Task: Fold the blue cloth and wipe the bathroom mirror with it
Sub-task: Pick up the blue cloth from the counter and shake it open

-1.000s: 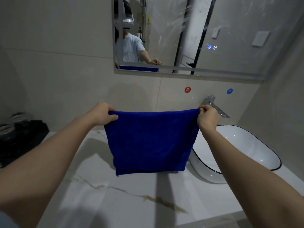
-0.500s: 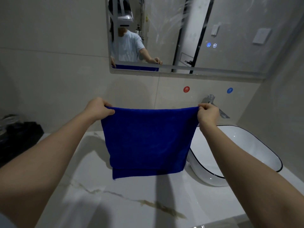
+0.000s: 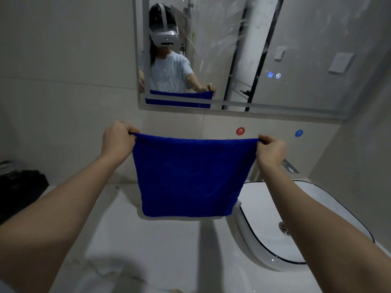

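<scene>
The blue cloth [image 3: 188,176] hangs in the air in front of the wall, stretched by its top edge between the two hands, above the marble counter [image 3: 148,240] and below the mirror [image 3: 254,56]. Its long axis runs left to right, the top edge nearly level and dipping slightly toward the right; the flat face is turned to the camera and the free lower edge points down at the counter. The left hand [image 3: 117,140] pinches the upper left corner with fingers curled over it, and the right hand [image 3: 270,150] pinches the upper right corner the same way — in both, the fingertips are tucked behind the fabric and cannot be seen. Whether the cloth is one layer or doubled is hard to tell from the front. Its lower right corner overlaps the rim of the white basin [image 3: 317,218], and the right forearm covers part of the bowl. The faucet [image 3: 289,166] is mostly hidden behind the right hand. The mirror is cut off at the top and right, streaked, and shows only the cloth's top strip — a dark object [image 3: 19,187] at the left edge is too dim to identify.
</scene>
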The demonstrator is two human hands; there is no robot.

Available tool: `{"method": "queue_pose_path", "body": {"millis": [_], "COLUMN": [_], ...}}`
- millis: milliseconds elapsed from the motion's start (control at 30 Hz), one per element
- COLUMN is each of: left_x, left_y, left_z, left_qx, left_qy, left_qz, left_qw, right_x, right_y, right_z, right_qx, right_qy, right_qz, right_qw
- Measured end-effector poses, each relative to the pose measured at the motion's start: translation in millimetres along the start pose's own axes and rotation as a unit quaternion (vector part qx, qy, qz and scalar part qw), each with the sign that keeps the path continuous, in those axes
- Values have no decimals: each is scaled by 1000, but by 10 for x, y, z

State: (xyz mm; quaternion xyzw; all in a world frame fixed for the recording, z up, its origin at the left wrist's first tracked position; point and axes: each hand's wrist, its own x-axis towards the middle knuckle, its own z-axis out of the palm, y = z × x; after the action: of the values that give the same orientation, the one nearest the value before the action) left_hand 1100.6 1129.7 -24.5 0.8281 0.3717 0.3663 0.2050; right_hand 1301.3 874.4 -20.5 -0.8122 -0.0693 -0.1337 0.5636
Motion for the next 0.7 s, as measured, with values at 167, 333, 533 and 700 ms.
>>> {"method": "queue_pose_path", "body": {"millis": [167,333,533,700], "left_x": [-61,-212,-409,-507], "left_y": [-31,-83,15,-73], "left_z": [-32,-137,-349,-378], "left_qx": [-1,28,-84,-122], "left_qy": [25,33,99,113], "left_qz": [12,8,22,55], "left_qw": [1000,999,991,985], "right_x": [-89,-300,-551,-686], "right_y": [-28,-90,-201,-184], "right_z": [-16,-130,-285,-320], "right_qx": [-23,-35,10,18], "right_qy": [24,54,90,113], "right_qz": [-33,-41,-57,-74], "right_qw": [999,997,994,991]}}
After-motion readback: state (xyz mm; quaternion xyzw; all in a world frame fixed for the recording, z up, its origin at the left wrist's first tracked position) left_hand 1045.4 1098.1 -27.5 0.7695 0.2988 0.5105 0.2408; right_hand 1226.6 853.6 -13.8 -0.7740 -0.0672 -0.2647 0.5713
